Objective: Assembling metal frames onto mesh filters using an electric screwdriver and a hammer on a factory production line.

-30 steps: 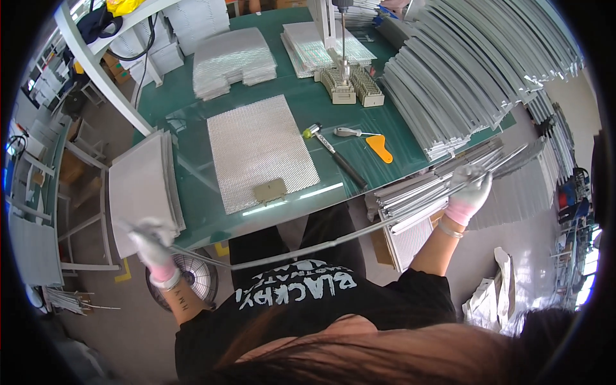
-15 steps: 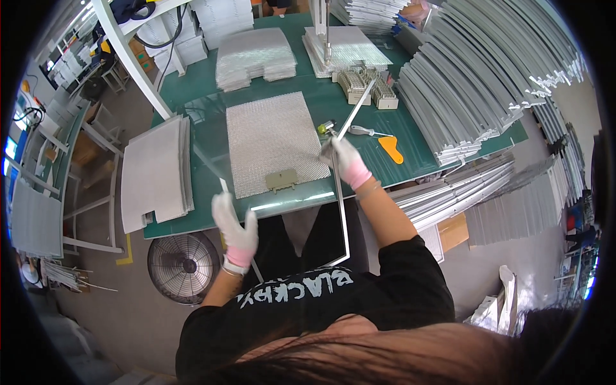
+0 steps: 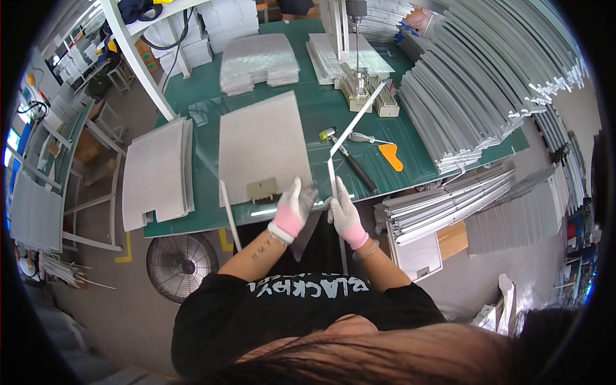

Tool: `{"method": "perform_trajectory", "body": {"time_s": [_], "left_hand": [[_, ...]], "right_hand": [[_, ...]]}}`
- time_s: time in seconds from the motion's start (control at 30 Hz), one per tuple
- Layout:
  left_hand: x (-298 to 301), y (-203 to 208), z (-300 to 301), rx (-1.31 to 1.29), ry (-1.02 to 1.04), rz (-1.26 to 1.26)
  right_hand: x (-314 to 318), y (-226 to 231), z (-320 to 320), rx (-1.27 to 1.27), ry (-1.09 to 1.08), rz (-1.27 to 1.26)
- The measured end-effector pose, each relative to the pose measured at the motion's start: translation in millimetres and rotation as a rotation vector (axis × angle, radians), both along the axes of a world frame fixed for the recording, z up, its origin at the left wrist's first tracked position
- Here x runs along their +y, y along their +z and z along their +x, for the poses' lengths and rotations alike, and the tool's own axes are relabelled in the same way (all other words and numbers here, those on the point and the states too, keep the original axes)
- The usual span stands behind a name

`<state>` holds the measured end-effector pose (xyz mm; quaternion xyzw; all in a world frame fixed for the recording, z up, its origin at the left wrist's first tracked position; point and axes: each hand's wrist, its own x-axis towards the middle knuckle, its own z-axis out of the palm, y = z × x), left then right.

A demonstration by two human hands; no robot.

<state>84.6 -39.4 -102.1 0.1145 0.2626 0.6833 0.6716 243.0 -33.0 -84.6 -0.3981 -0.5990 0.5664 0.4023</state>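
My right hand [image 3: 347,217] is closed around one side of a thin white bent frame [image 3: 332,174]. Its loose end angles up and right over the table, crossing the hammer. Another side of the frame rises left of my left arm; its lower part is hidden by my arms and body. My left hand [image 3: 293,206] is beside the lower right corner of a grey mesh panel [image 3: 263,141], thumb up and apart from its slightly blurred fingers. Nothing shows in it. A beige plate [image 3: 262,188] sits at the panel's near edge. Both hands wear white and pink gloves.
Right of the panel lie a hammer [image 3: 358,173], a screwdriver [image 3: 361,137] and an orange scraper [image 3: 390,157]. Mesh panel stacks stand left [image 3: 154,173] and behind [image 3: 260,61]. Many grey frames [image 3: 443,109] crowd the right. A fan [image 3: 186,266] stands on the floor.
My left hand has moved right to the panel's corner. My right hand has come down along the frame, uncovering the hammer. The panel has shifted slightly left and nearer.
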Motion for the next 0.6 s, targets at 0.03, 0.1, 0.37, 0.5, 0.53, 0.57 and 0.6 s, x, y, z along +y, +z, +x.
{"method": "perform_trajectory", "body": {"time_s": [0.03,0.1,0.37,0.5,0.53,0.57,0.6], "left_hand": [[18.0,-0.1,-3.9,-0.027,0.061,-0.044],[39.9,-7.9,-9.2,-0.053,0.127,-0.088],[62.9,-22.4,-11.8,-0.088,0.117,0.001],[65.8,-20.8,-11.3,0.101,0.086,0.033],[67.5,-19.2,-8.3,0.099,0.086,0.034],[69.8,-17.5,-3.5,0.079,0.119,-0.002],[70.9,-15.7,-2.0,0.059,0.154,-0.037]], "right_hand": [[0.8,-5.5,-3.5,0.153,0.042,-0.123],[7.6,-8.1,-14.9,0.154,0.053,-0.156],[20.5,0.2,-25.4,0.298,0.131,-0.358],[16.8,7.0,-27.7,0.221,0.102,-0.324],[17.9,7.3,-28.0,0.219,0.102,-0.324],[21.1,7.8,-28.5,0.207,0.080,-0.331],[25.9,10.0,-29.7,0.195,0.062,-0.338]]}}
